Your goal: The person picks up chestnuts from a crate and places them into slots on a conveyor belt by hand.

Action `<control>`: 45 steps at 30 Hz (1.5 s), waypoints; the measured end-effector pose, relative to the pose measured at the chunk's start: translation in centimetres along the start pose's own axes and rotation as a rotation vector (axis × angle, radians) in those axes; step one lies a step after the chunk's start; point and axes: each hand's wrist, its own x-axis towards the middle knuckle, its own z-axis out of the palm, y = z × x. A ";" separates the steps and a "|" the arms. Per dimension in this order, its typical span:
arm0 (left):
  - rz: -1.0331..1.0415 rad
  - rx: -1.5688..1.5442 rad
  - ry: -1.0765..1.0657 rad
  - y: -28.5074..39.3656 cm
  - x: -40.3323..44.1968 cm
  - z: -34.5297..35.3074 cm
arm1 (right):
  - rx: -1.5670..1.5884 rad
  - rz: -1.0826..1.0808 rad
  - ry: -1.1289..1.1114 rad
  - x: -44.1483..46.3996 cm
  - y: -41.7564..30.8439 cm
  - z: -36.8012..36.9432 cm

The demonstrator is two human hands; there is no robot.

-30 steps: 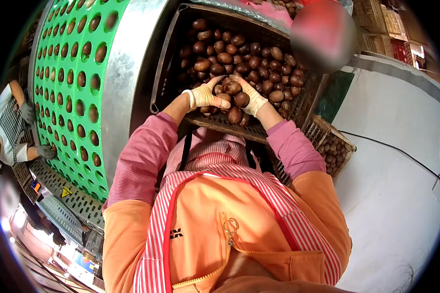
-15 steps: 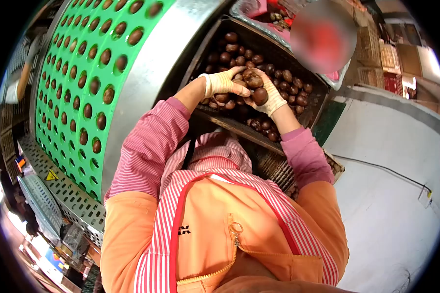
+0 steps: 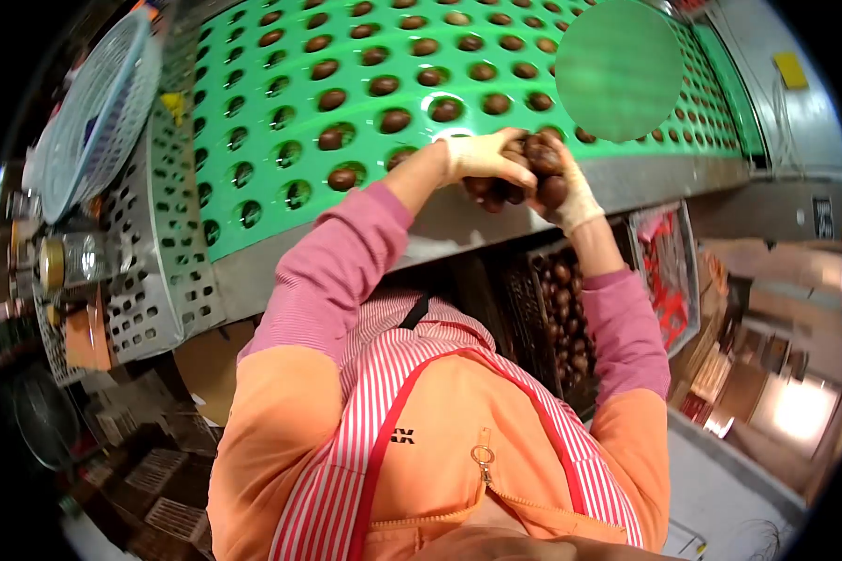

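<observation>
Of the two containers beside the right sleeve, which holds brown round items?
The dark crate, inward of the right sleeve: brown items lie inside; the pale tray outward holds red material.

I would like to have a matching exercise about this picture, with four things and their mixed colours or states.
1. Left hand
2. Panel with holes
3. Plastic basket
4. Jacket

A. Orange
B. Pale blue
C. Cupped, with the right hand, around round brown pieces
D. Bright green

Pairs: 1-C, 2-D, 3-B, 4-A
</observation>
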 end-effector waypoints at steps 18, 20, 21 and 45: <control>0.058 -0.128 1.526 -20.2 -26.4 -19.4 | -0.625 -0.161 -0.460 17.8 13.9 42.1; 0.041 0.153 1.634 -19.2 -26.3 -19.2 | -0.734 -0.201 -0.347 20.2 13.9 43.1; 0.038 0.171 1.659 -18.9 -26.1 -19.1 | -0.790 -0.254 -0.278 21.1 13.6 43.7; -0.372 0.714 1.283 -7.4 -19.6 -27.6 | -0.917 -0.961 -0.188 20.3 5.2 27.5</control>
